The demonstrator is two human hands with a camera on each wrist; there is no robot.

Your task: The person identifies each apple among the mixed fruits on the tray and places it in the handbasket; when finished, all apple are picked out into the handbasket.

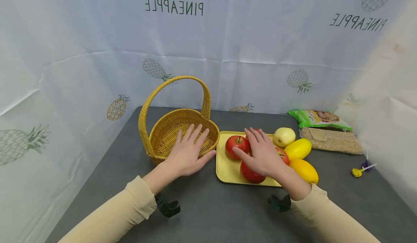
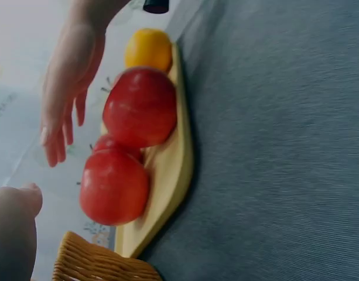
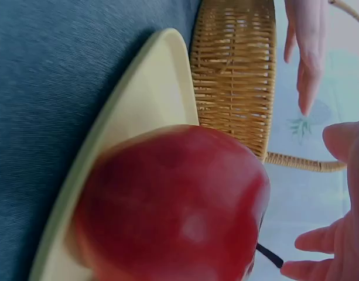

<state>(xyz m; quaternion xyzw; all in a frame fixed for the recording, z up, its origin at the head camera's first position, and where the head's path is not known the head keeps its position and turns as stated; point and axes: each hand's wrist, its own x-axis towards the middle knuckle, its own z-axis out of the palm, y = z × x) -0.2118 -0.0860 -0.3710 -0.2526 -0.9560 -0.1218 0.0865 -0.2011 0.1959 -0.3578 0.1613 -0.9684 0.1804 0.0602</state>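
Note:
In the head view the left hand, fingers spread and straight, hovers over the front edge of a yellow wicker basket with a tall handle. The basket's visible inside holds nothing. The right hand is above a yellow tray of red apples, fingers extended and nothing gripped. One apple lies left of its thumb and another lies below the palm. The right wrist view shows a gap between the right hand and a large apple.
A pale round fruit and two yellow fruits are at the tray's right side. Behind them lie a green packet and a bag of grains. A yellow lollipop is at the far right. White curtains surround the grey table.

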